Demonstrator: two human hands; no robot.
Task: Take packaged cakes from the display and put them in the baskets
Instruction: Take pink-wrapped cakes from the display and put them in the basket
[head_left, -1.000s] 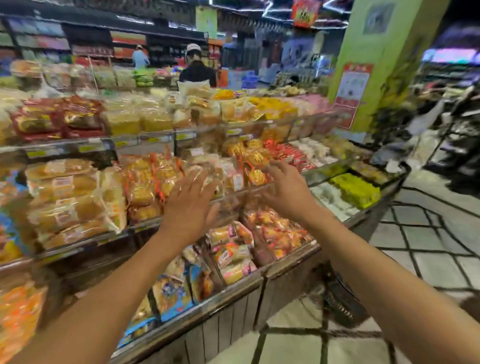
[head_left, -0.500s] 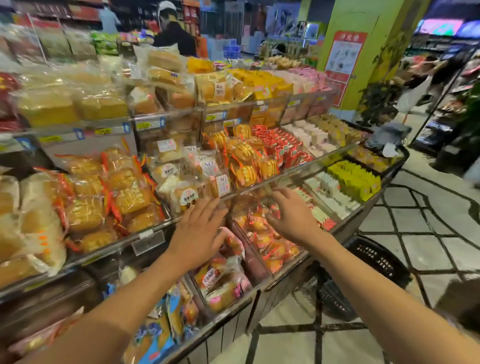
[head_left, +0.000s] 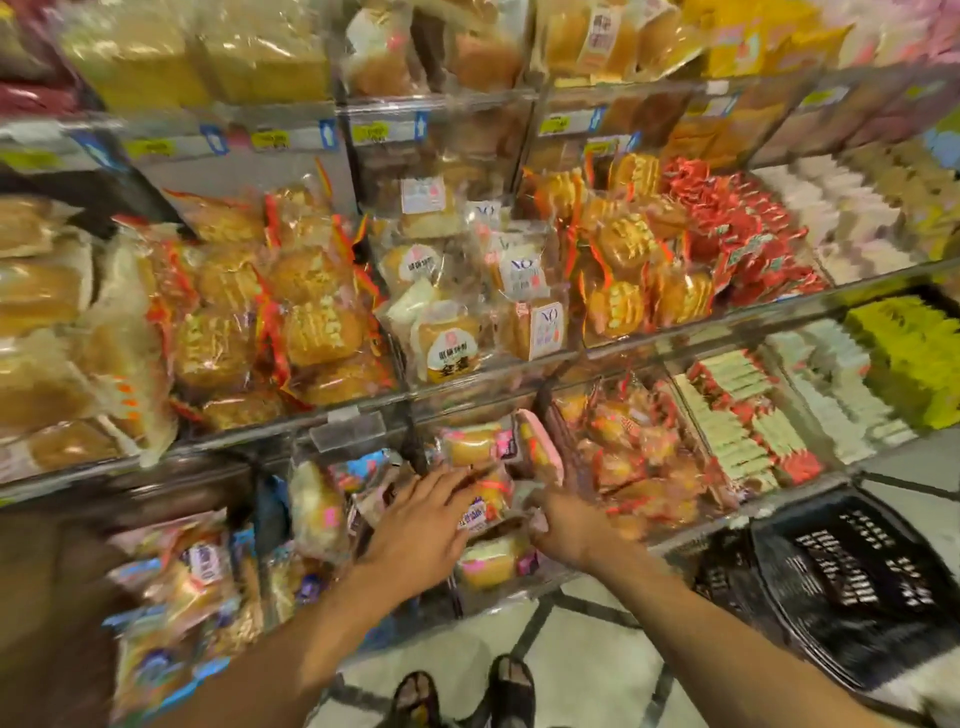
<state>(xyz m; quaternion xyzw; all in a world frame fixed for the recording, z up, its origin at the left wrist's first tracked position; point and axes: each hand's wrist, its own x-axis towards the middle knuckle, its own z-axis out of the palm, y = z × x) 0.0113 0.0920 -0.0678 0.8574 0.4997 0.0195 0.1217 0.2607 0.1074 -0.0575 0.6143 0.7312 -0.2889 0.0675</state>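
Status: pick is starting, nothing is banked yet as far as we can see.

- Left hand (head_left: 421, 525): fingers straight and spread, lying flat on the packaged cakes (head_left: 470, 446) in the bottom bin of the display (head_left: 675, 338). It presses or steadies them and grips nothing.
- Right hand (head_left: 566, 525): fingers curled in, right beside the left hand and at the same pile. A pinkish wrapper edge sits against the fingertips. Motion blur means we cannot tell whether it actually pinches a pack or only touches it.
- Cakes: all in the display. The target pile is in the lowest tier, in clear wrap with pink and orange print, several packs stacked loosely.
- Basket (head_left: 857, 571): black, on the floor (head_left: 571, 649) to our right, just past the end of the bottom tier. No package shows in the part we see, but that area is blurred.

Our read is zero transfers done. What's left is to close on a pack, lift it clear of the bin wall, swing right and down, drop it in the basket, and repeat. The wrappers look slippery, so a neighbouring pack may drag out with it.
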